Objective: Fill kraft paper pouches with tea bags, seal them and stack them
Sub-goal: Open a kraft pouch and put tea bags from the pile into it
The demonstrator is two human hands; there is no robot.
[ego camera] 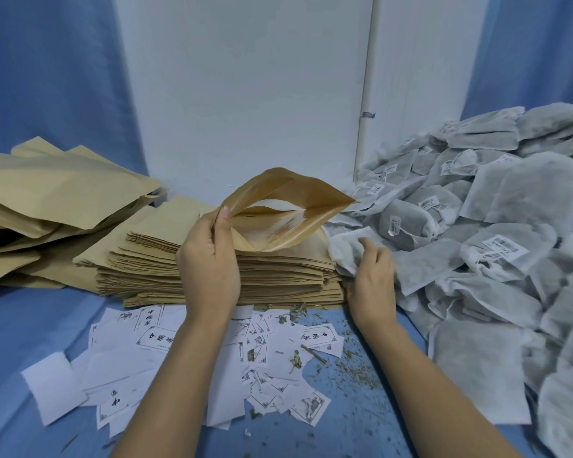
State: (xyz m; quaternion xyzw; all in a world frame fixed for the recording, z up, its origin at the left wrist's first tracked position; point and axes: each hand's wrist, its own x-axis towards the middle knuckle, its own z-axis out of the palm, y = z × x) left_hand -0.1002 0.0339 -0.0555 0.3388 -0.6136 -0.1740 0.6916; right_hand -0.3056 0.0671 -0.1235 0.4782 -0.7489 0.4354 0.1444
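Observation:
My left hand grips the left edge of a kraft paper pouch and holds it up above the stack of flat empty pouches. The pouch's mouth gapes open toward me, showing a pale inside. My right hand grips a white tea bag at the near left edge of the tea bag heap, just right of the stack. The tea bag lies below and right of the open pouch, apart from it.
A loose pile of bulkier kraft pouches lies at the far left. Printed white paper labels and dry herb crumbs are scattered on the blue cloth in front of the stack. A white wall stands behind.

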